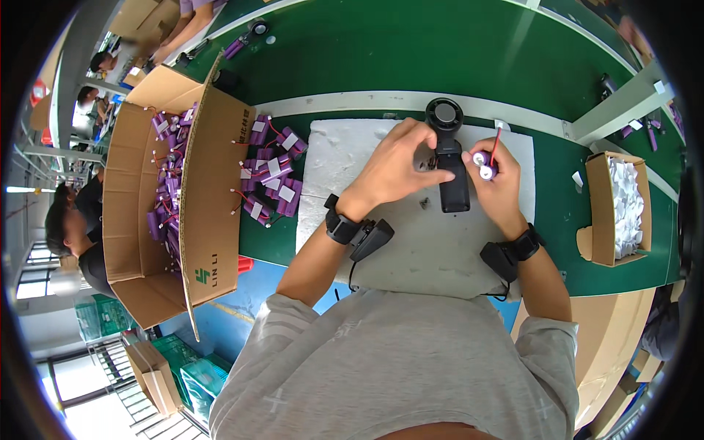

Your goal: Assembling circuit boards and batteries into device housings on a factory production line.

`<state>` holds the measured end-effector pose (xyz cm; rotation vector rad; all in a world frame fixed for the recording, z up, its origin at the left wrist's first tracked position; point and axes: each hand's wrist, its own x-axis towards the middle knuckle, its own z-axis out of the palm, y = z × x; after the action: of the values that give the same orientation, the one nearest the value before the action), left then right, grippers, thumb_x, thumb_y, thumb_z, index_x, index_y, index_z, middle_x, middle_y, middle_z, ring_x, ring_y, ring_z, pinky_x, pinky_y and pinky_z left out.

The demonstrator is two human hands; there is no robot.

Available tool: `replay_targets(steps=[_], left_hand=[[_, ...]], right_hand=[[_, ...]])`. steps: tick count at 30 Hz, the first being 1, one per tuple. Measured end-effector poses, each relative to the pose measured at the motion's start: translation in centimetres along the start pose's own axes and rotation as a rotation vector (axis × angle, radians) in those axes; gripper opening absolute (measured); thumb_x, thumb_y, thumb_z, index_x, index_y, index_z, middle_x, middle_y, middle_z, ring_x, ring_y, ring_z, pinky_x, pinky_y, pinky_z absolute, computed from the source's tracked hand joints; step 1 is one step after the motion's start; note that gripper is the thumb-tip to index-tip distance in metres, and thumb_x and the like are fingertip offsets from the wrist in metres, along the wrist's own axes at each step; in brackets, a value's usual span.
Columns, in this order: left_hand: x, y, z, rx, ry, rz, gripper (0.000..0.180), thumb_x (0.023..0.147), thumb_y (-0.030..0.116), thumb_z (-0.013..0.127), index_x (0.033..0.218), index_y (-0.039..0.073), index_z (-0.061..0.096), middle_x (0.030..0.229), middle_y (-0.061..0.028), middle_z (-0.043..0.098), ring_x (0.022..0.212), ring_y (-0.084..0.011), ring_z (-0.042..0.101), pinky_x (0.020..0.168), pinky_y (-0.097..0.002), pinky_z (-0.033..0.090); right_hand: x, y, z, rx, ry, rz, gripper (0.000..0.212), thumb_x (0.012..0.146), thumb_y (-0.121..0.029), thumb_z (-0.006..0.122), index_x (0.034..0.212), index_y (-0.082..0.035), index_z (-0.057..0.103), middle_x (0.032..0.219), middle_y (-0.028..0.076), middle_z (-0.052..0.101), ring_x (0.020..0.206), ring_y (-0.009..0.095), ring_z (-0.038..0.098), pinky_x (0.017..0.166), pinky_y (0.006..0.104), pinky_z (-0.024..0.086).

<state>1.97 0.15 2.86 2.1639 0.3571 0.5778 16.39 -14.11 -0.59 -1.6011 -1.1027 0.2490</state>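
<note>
The left hand [400,163] grips a black handheld fan [455,189] over the white foam pad [334,158], in front of the wearer. Thumb and index finger form a partly open arch at the left side of the fan, with the thumb tip on the handle and the fingers near the neck. This hold probably steadies the unit while leaving most of the handle accessible. The fan's round head points away from the wearer; whether the handle rests on the pad cannot be determined.

The right hand [501,187] holds a purple two-cell battery pack [485,172] in a narrow grip, just beside the handle. The cell ends face upward, and a red lead [496,139] extends clear of the fingers, which presumably keeps the wire free. Contact between the right fingertips and the fan cannot be confirmed.

Loose battery packs [273,169] lie left of the pad, beside a large open cardboard box [214,220] containing more packs. A small cardboard box [602,213] of white slips [626,205] stands at the right. This arrangement likely keeps both supplies within reach.
</note>
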Motion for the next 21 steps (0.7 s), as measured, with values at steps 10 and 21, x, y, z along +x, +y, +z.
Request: replay_targets(steps=[10, 21], left_hand=[[-0.7, -2.3, 0.0, -0.046, -0.17, 0.051, 0.021, 0.072, 0.01, 0.077, 0.086, 0.007, 0.062, 0.086, -0.0074, 0.062, 0.084, -0.028, 0.058, 0.073, -0.0383, 0.048], [-1.1, -2.3, -0.2, -0.053, -0.128, 0.168, 0.018, 0.071, 0.006, 0.077, 0.087, 0.008, 0.069, 0.085, -0.0093, 0.068, 0.079, -0.0283, 0.063, 0.071, -0.0371, 0.051]], right_hand=[[0.4, -0.2, 1.2, -0.087, -0.156, -0.149, 0.024, 0.072, 0.005, 0.073, 0.085, -0.002, 0.054, 0.087, 0.009, 0.059, 0.078, 0.027, 0.057, 0.066, 0.0326, 0.047], [0.3, -1.3, 1.2, -0.184, -0.271, -0.412, 0.021, 0.067, 0.009, 0.067, 0.077, -0.003, 0.055, 0.097, 0.011, 0.066, 0.087, 0.03, 0.061, 0.073, 0.0352, 0.05]])
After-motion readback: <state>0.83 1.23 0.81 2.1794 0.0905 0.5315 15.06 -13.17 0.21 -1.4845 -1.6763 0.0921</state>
